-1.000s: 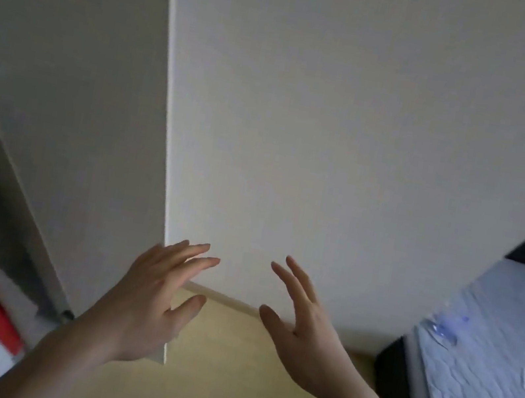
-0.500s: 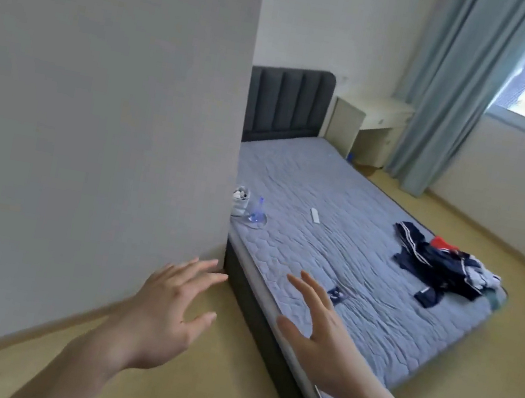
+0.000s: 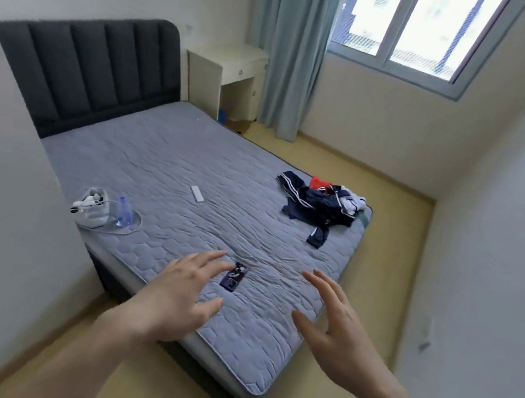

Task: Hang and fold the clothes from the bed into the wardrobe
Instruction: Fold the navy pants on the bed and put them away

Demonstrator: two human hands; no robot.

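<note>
- Quilted grey mattress point(image 3: 190, 166), padded dark headboard point(image 3: 95, 66).
- Rumpled navy clothes pile point(image 3: 319, 205) sits at the bed's far corner.
- Left hand point(image 3: 179, 296) and right hand point(image 3: 336, 332) spread, empty.
- View's swung right since before: whole bed and window point(image 3: 415, 23) now visible.

Quilted matt cloth mattress point(image 3: 190, 166); padded fabric headboard point(image 3: 89, 65); smooth floor point(image 3: 389, 220).
</note>
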